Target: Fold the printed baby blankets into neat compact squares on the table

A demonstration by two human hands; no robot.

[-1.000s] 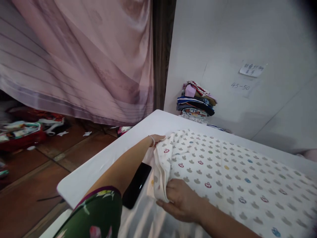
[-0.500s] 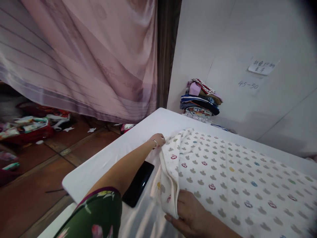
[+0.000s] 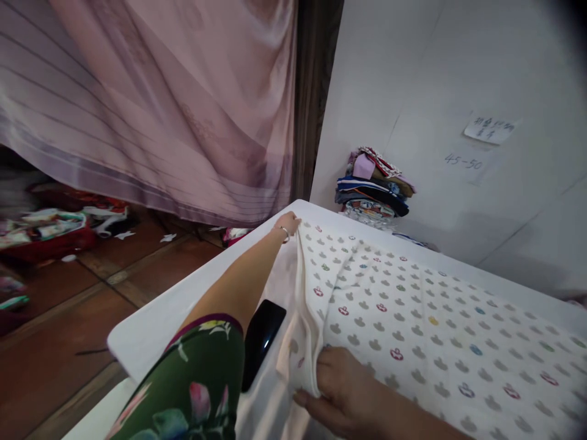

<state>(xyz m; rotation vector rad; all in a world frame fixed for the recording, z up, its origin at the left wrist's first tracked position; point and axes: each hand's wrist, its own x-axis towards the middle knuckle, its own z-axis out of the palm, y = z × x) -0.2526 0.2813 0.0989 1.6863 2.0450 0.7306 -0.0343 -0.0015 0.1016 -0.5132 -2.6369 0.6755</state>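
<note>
A white cloth (image 3: 413,330) printed with grey shapes and small coloured motifs lies spread over the white table (image 3: 183,299). My left hand (image 3: 288,225), a bracelet at its wrist, reaches out and pinches the cloth's far left corner close to the table's far end. Nearer to me, my right hand (image 3: 343,385) is closed on the same cloth's left edge, where its layers are slightly lifted and curl over. Beneath my left forearm a black phone (image 3: 263,336) lies on the table, partly hidden by the green floral sleeve (image 3: 202,373).
Folded clothes (image 3: 373,189) are stacked against the white wall (image 3: 413,91), which bears a handwritten paper note (image 3: 490,128). A pink curtain (image 3: 192,110) hangs beyond the table. On the tiled floor at left stands a red container (image 3: 55,235) full of items.
My left hand has moved away from me toward the table's far corner, drawing the cloth's corner out flatter. My right hand has shifted slightly left, still gripping the edge.
</note>
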